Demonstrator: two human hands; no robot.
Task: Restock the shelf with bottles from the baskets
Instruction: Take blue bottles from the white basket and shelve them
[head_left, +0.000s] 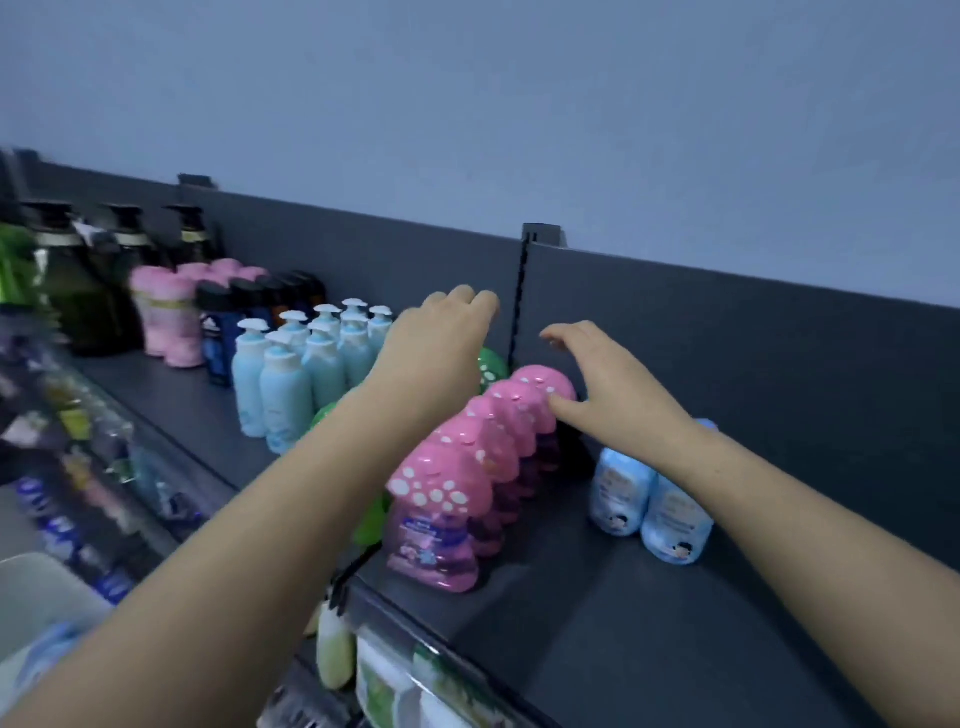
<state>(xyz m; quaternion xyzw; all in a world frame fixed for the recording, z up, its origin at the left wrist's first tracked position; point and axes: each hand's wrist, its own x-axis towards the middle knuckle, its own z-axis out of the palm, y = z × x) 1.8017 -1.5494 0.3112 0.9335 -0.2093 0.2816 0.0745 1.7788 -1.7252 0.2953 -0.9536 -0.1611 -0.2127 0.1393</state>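
A row of pink mushroom-capped bottles (447, 499) runs front to back on the dark top shelf (613, 613). My right hand (613, 384) hovers at the back of that row, fingers spread, thumb touching the rearmost pink cap. My left hand (436, 343) reaches over a green mushroom-capped bottle (493, 366) behind the row, fingers relaxed and holding nothing. More green bottles sit partly hidden under my left forearm. Two pale blue bottles (649, 499) stand just right of the pink row, below my right wrist.
Light blue pump bottles (306, 364), dark small bottles (249, 317), pink bottles (166, 317) and tall dark pump bottles (88, 280) fill the shelf's left part. An upright slotted post (524, 291) divides the back panel. Lower shelves hold blurred goods; a pale basket rim (36, 587) shows bottom left.
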